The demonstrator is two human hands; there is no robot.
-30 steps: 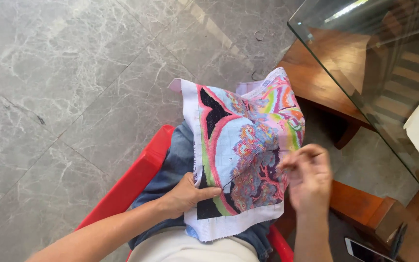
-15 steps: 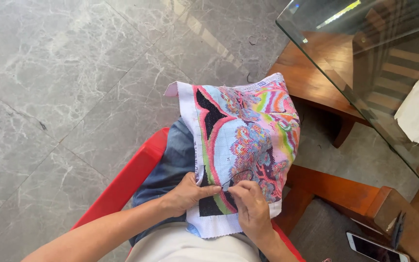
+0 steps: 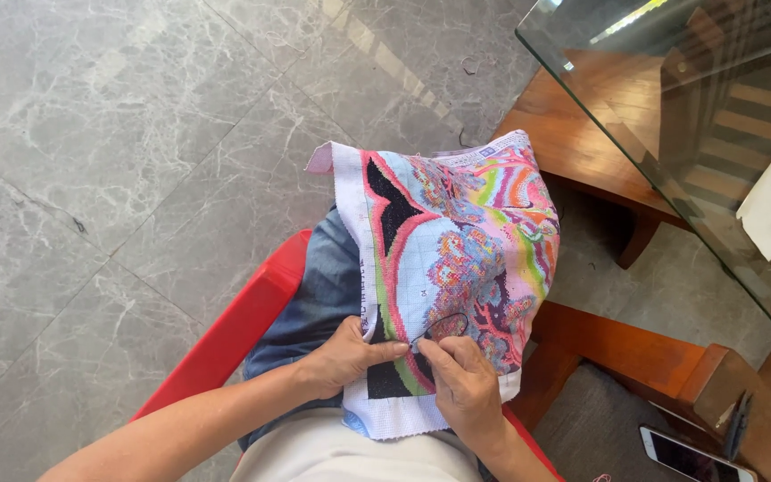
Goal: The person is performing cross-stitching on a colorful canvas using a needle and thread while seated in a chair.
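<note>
Cloth (image 3: pixel 457 241) spans lap, between red chair (image 3: pixel 243 330) and glass table (image 3: pixel 671 134).

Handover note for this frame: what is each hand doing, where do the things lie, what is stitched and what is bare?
Left hand pinches the near edge of the cross-stitch cloth on the lap.
Right hand pinches at the cloth's lower part, where a dark thread loops; no needle can be made out.
The cloth drapes over the knees, above the red chair.
Most of the pattern is filled in colour.
The white border and near bottom strip are bare.
</note>
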